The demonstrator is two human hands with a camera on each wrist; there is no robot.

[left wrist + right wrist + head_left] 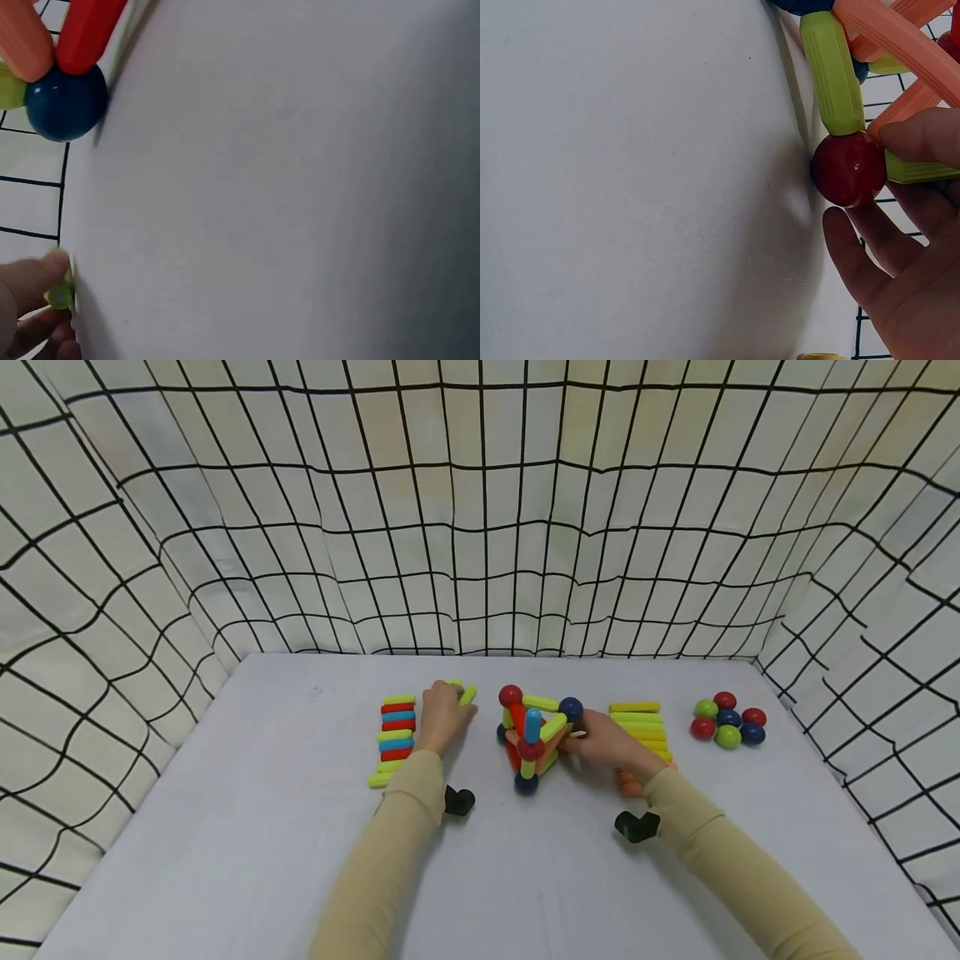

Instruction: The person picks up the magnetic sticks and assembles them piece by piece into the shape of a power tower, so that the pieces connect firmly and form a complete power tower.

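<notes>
My left hand [442,718] pinches a short yellow-green rod [468,695] between thumb and fingers, close over the table beside the left row of rods. In the left wrist view, the end of that rod [60,295] shows at the fingertips. To the right stands a ball-and-rod frame [530,749] of red and dark blue balls joined by green, red and salmon rods. A light blue rod [532,725] points up from its front red ball. My right hand [606,743] grips the frame's right side, around a lower red ball [849,169] and the rods by it.
A row of green, red and blue short rods [397,735] lies at left. Yellow and green longer rods [636,717] lie behind the right wrist, with salmon rods [630,783] partly under it. Several loose balls [727,718] sit at far right. Black netting [483,527] encloses the table.
</notes>
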